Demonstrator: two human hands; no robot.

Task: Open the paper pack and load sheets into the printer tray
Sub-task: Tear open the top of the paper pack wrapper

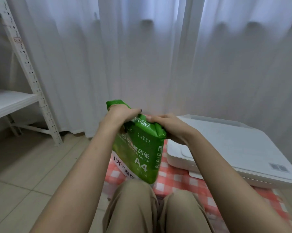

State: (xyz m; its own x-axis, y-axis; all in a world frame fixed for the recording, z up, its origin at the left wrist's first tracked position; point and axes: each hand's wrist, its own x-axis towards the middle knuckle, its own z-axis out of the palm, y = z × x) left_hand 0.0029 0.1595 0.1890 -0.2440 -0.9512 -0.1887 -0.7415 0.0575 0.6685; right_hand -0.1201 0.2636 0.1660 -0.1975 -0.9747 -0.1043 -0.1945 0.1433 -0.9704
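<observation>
Head view: held paper pack (pixel 138 148) on end, clamped at top wrapper by left hand (pixel 120 116) and right hand (pixel 167 126), likely for tearing open near printer (pixel 234 145).

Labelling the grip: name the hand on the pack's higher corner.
The left hand, gripping the paper pack's raised top-left corner; the right hand holds the lower one.

Left hand (pixel 120 117) gripping, right hand (pixel 169 127) gripping

curtain (pixel 158 56): hanging white and sheer across the whole back
shelf rack (pixel 29 68): standing at far left (white, perforated posts)
checkered cloth (pixel 179 180): lying spread on the tiled floor (pixel 24 174), red-white
</observation>
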